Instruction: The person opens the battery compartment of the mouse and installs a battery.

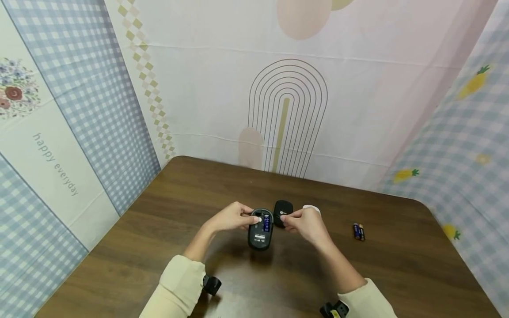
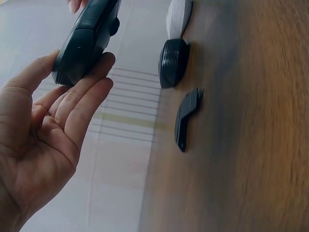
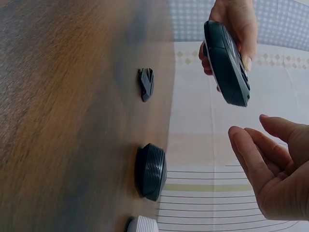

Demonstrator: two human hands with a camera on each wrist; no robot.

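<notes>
My left hand grips a dark computer mouse above the table, underside facing up, thumb pressed on it. The mouse's battery bay is uncovered, and a blue battery lies inside. Just right of the mouse is my right hand; in the right wrist view its thumb and fingers are bent and apart, with nothing between them. A small black angled piece like a battery cover lies on the table in both wrist views; in the head view it is hidden.
Behind the hands, a second black mouse rests on the wooden table. Beside it is a white mouse, partly hidden by my right hand. Two blue-and-gold batteries lie side by side at the right. Printed cloth hangs behind the table.
</notes>
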